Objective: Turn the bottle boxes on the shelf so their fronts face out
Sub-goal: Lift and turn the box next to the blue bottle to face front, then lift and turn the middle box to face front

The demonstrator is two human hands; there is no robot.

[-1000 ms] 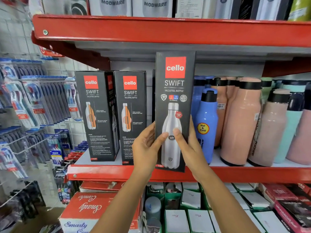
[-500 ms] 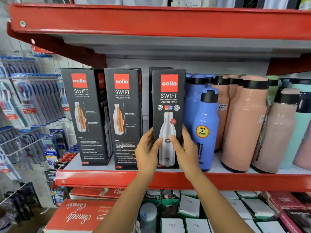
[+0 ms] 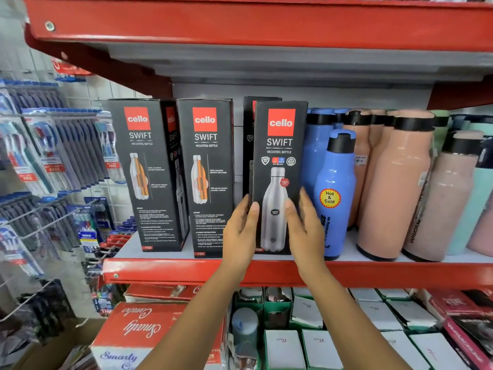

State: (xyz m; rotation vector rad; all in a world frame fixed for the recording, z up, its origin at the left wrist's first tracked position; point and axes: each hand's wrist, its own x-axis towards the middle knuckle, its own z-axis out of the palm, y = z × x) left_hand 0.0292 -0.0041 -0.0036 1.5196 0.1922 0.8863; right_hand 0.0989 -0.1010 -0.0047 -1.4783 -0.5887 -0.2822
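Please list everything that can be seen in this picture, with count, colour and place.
Black cardboard Cello Swift boxes: four, middle shelf left; one mostly hidden behind.
Blue plastic bottles: at least two, beside the boxes.
Peach plastic bottles: several, shelf right.
Red metal shelf: front edge below the bottles.
Toothbrush packs: many, blue and white, hanging left.
Small white boxes: several, below.
Left hand, right hand: on the front box's sides.

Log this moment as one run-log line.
phase: seating box | Cello Swift box: front out, on shelf | left hand, right hand: on its sides | two boxes left: unturned
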